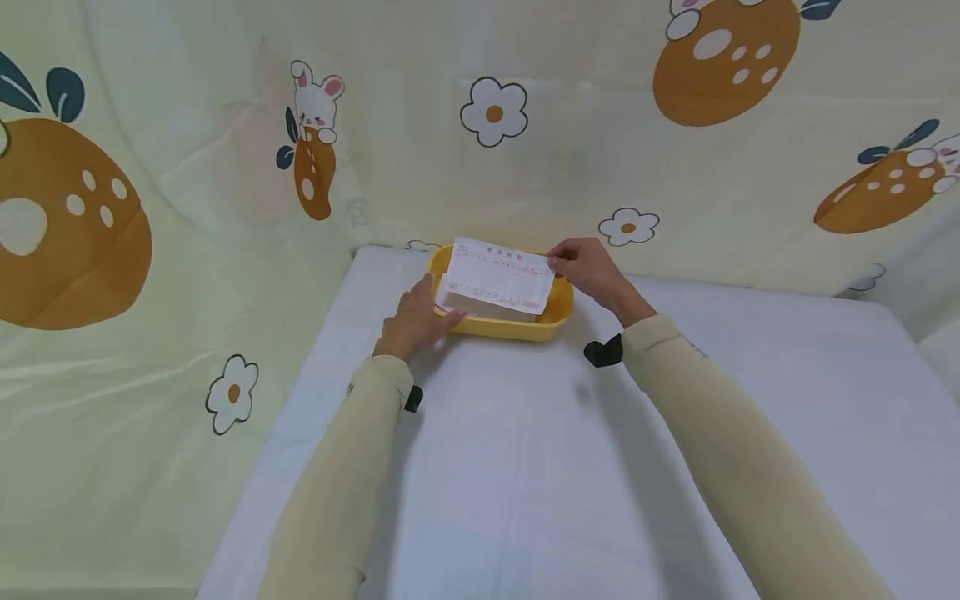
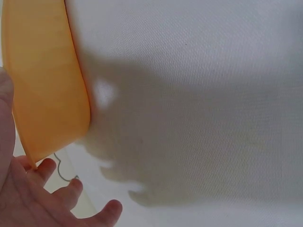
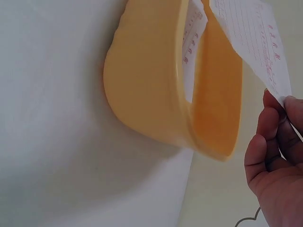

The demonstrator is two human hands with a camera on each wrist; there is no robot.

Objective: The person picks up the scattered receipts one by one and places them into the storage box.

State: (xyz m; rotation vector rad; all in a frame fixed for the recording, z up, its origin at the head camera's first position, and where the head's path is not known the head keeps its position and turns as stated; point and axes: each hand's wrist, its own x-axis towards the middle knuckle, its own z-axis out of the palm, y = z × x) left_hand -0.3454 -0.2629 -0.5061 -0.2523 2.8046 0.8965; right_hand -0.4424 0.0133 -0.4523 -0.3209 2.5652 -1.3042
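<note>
A yellow plastic basket (image 1: pixel 510 330) stands near the far edge of the table. My left hand (image 1: pixel 416 320) holds it by its left end, with the thumb along the front rim and the fingers at the left side. In the left wrist view, the fingertips (image 2: pixel 47 166) meet the rim of the basket. Between thumb and fingers, my right hand (image 1: pixel 590 272) pinches the right corner of a white paper slip (image 1: pixel 501 273) printed in red. That slip is tilted over the basket. Inside the basket lies more printed paper (image 3: pixel 191 52), partly hidden by the slip and the basket wall.
The table has a white cover (image 1: pixel 495 467). Behind it and to the left hangs a pale curtain (image 1: pixel 420 167) with orange fruit, rabbits and flowers; the basket stands close to it. Black wrist straps (image 1: pixel 604 351) show at both cuffs.
</note>
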